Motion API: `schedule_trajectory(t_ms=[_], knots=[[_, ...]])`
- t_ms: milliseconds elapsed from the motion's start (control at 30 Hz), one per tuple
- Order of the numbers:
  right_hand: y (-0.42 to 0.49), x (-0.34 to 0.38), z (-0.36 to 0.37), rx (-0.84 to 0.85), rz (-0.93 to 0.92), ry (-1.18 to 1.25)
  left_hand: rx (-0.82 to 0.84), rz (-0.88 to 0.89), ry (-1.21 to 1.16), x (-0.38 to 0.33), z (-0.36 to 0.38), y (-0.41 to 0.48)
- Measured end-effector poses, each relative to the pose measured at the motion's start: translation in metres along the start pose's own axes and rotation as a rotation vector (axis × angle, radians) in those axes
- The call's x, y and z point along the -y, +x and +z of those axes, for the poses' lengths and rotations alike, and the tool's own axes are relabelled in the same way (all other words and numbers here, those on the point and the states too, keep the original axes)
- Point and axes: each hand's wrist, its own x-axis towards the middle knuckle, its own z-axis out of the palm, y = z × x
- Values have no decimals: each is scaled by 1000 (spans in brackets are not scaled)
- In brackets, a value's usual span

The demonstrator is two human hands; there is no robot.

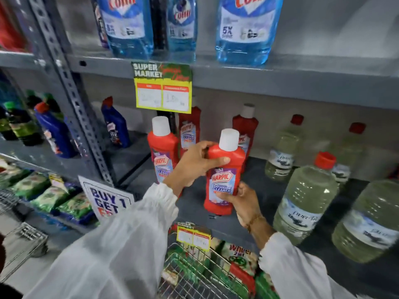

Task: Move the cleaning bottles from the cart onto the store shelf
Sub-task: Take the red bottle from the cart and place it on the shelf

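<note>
A red Harpic bathroom cleaner bottle (224,169) with a white cap stands upright near the front of the grey middle shelf (194,203). Both hands hold it: my left hand (198,164) wraps its shoulder from the left, and my right hand (241,201) grips its lower part from the right. Three more red Harpic bottles stand on the same shelf: one (163,147) just left, one (190,128) behind, one (246,128) behind the held bottle. The wire cart (194,275) sits below the shelf edge, with packets inside.
Large pale-green liquid bottles (304,197) crowd the shelf's right side. Blue Colin bottles (248,29) stand on the shelf above. A yellow price tag (163,93) hangs from that shelf's edge. Blue bottles (116,124) and a perforated upright post (71,87) are left.
</note>
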Motion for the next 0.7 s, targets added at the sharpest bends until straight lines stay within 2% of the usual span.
schedule_trajectory(t_ms=[100, 133, 200, 233, 267, 300, 367, 433, 533, 700], knots=[[0, -7, 0, -11, -28, 4, -59, 112, 45, 11, -3, -7], [0, -10, 3, -26, -44, 2, -176, 189, 101, 18, -5, -12], [-5, -15, 11, -92, -59, -16, -593, 390, 240, 39, -9, -24], [-8, -18, 18, -137, -83, -25, -787, 436, 313, 53, -12, -28], [-10, -22, 27, -189, -117, -34, -914, 405, 358, 65, -17, -31], [-11, -26, 35, -252, -153, -37, -966, 306, 354, 80, -24, -29], [-11, -36, 51, -385, -206, -65, -880, 34, 248, 105, -40, -23], [-7, -48, 62, -492, -229, -142, -707, -84, 180, 128, -55, -17], [-5, -59, 69, -576, -182, -216, -590, -173, 292, 143, -61, -19], [-3, -66, 71, -613, -181, -242, -616, -157, 345, 152, -63, -19]])
